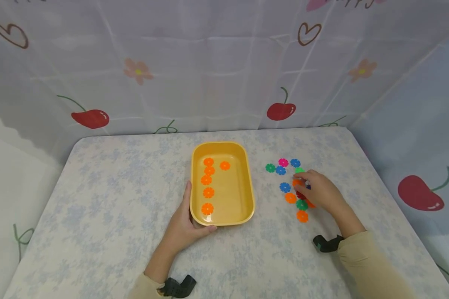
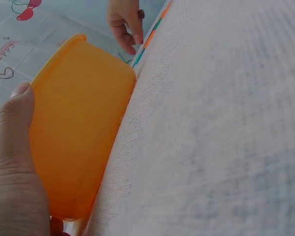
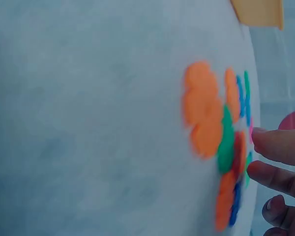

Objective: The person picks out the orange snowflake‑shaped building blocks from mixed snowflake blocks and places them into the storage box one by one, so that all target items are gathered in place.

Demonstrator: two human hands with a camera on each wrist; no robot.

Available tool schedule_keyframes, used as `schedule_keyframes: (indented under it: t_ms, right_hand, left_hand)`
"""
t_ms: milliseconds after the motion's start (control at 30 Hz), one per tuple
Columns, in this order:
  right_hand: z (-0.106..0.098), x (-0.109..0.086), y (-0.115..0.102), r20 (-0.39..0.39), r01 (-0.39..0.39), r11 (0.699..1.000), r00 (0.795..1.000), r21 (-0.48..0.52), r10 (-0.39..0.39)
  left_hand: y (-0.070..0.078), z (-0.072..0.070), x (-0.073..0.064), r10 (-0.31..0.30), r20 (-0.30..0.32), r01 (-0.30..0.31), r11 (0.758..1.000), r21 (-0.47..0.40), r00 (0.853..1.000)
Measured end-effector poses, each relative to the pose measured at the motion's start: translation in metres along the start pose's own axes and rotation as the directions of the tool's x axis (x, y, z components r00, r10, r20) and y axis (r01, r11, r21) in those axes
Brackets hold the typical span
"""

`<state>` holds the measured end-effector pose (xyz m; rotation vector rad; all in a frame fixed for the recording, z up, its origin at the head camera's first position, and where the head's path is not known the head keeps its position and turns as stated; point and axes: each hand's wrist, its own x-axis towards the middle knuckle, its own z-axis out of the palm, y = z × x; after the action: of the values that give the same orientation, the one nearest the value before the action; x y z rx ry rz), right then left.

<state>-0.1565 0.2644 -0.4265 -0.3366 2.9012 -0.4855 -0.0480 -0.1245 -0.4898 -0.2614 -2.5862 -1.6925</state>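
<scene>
A yellow tray (image 1: 233,195) with raised walls stands upright mid-table, with several orange flower-shaped discs (image 1: 208,192) inside, most in a column along its left side. My left hand (image 1: 181,228) holds the tray by its near left corner, thumb at the near rim and fingers along the left wall. To the tray's right, my right hand (image 1: 321,193) hovers low over a loose group of flower discs. Its thumb and forefinger stand apart beside an orange disc (image 1: 297,182) and a dark red disc (image 1: 300,195), which the fingers partly hide.
Around the right hand lie blue (image 1: 285,187), green (image 1: 270,167), pink (image 1: 283,162) and more orange discs (image 1: 302,216), some overlapping. A patterned cloth covers the table (image 1: 108,207). Behind it hangs a curtain (image 1: 209,83) printed with cherries. Each wrist wears a black mount (image 1: 327,243).
</scene>
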Motion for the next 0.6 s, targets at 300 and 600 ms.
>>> schedule_keyframes:
  t_ms: [300, 600]
  right_hand:
    - [0.009, -0.008, 0.023, 0.009, 0.01, 0.997, 1.0, 0.075, -0.011]
    - [0.012, 0.0, 0.025, 0.019, -0.021, 0.99, 1.0, 0.137, 0.018]
  left_hand:
    - [-0.003, 0.0, 0.001, 0.002, -0.003, -0.002, 1.0, 0.006, 1.0]
    - [-0.001, 0.0, 0.0, -0.001, 0.003, 0.001, 1.0, 0.016, 1.0]
